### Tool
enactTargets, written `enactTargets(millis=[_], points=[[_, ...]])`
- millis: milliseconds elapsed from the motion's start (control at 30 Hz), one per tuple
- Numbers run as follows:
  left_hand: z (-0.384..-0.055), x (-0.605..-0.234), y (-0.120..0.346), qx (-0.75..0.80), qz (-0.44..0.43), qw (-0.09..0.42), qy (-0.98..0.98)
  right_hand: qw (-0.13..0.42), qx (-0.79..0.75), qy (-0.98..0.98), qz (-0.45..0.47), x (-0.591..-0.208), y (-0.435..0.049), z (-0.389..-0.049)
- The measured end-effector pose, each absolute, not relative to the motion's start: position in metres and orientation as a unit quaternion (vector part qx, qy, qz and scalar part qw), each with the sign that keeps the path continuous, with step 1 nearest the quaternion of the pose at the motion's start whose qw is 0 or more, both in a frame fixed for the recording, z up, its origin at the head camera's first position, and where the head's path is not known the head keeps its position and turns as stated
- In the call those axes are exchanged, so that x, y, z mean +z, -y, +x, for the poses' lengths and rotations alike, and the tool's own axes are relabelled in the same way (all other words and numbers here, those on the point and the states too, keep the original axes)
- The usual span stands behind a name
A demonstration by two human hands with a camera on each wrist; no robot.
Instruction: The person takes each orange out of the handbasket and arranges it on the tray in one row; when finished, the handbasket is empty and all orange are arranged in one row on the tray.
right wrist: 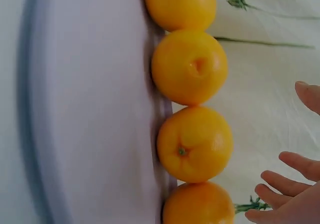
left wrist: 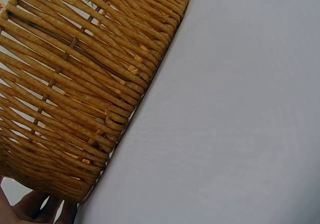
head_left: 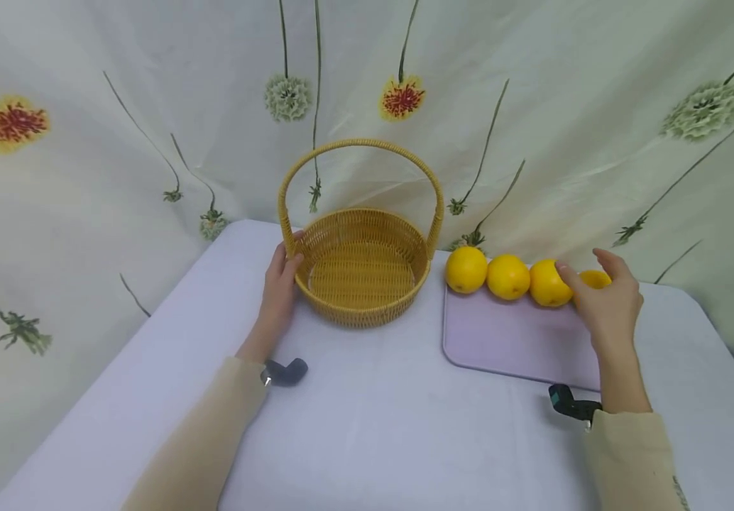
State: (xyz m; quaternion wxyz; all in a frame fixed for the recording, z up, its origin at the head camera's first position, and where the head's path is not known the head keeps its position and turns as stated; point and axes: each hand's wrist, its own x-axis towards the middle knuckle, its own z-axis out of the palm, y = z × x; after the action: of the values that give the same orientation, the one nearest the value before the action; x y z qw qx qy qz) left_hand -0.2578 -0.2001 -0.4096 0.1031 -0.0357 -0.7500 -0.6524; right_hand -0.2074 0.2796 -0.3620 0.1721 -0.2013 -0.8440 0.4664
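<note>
A round woven basket (head_left: 362, 312) with a tall arched handle stands on the table, its inside bare. My left hand (head_left: 279, 287) holds its left side where the handle meets the rim, the thumb at the rim; fingertips (left wrist: 37, 206) show against the weave in the left wrist view. Several oranges (head_left: 508, 277) sit in a row along the back edge of a pale purple tray (head_left: 507, 333). Over the right end of that row is my right hand (head_left: 610, 301), thumb and fingers spread apart. In the right wrist view its fingers (right wrist: 285, 184) hold nothing, beside the oranges (right wrist: 195, 144).
A white cloth covers the table (head_left: 392, 411). Behind it hangs a pale curtain (head_left: 214, 92) printed with flowers, close to the basket and the tray. Each wrist wears a small black camera, one of them the right wrist camera (head_left: 573, 403) near the tray's front edge.
</note>
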Motion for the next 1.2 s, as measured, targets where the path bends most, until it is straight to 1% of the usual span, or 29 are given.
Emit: enactTargets(millis=[133,233,300,367,500,600,667,833,900,933,1000,1067,1100,1167,1200], points=[[-0.261,-0.413,0.201,-0.653,-0.039,0.101,0.749,0.168,0.408,0.888,-0.131,-0.367,-0.272,-0.2],[-0.262,-0.415,0.203,-0.655,-0.035,0.1,0.749,0.156,0.366,0.915,-0.069,-0.372,-0.276,-0.189],[-0.264,-0.417,0.205,-0.654,-0.036,0.094,0.75,0.158,0.341,0.926,-0.038,-0.377,-0.282,-0.179],[-0.266,-0.419,0.207,-0.651,-0.035,0.088,0.753,0.166,0.323,0.931,-0.029,-0.38,-0.289,-0.171],[-0.277,-0.43,0.214,-0.637,-0.048,0.1,0.763,0.18,0.284,0.941,-0.038,-0.387,-0.304,-0.163],[-0.285,-0.442,0.22,-0.633,-0.056,0.12,0.762,0.173,0.259,0.95,-0.035,-0.392,-0.309,-0.166],[-0.289,-0.448,0.222,-0.633,-0.052,0.123,0.763,0.161,0.238,0.957,-0.023,-0.395,-0.309,-0.17],[-0.289,-0.445,0.225,-0.623,-0.051,0.139,0.768,0.144,0.208,0.967,0.003,-0.399,-0.306,-0.175],[-0.287,-0.437,0.227,-0.604,-0.044,0.182,0.775,0.142,0.204,0.969,0.008,-0.399,-0.304,-0.176],[-0.286,-0.433,0.228,-0.59,-0.044,0.219,0.776,0.141,0.2,0.97,0.01,-0.399,-0.303,-0.177],[-0.284,-0.422,0.232,-0.554,-0.048,0.313,0.77,0.138,0.196,0.971,0.014,-0.398,-0.301,-0.179],[-0.282,-0.41,0.234,-0.5,-0.057,0.419,0.756,0.137,0.192,0.972,0.017,-0.398,-0.3,-0.181],[-0.281,-0.404,0.233,-0.473,-0.071,0.465,0.745,0.138,0.189,0.972,0.017,-0.397,-0.299,-0.181],[-0.28,-0.392,0.229,-0.429,-0.103,0.534,0.721,0.141,0.186,0.972,0.018,-0.396,-0.299,-0.182],[-0.278,-0.386,0.225,-0.408,-0.119,0.558,0.713,0.142,0.184,0.972,0.019,-0.396,-0.299,-0.183]])
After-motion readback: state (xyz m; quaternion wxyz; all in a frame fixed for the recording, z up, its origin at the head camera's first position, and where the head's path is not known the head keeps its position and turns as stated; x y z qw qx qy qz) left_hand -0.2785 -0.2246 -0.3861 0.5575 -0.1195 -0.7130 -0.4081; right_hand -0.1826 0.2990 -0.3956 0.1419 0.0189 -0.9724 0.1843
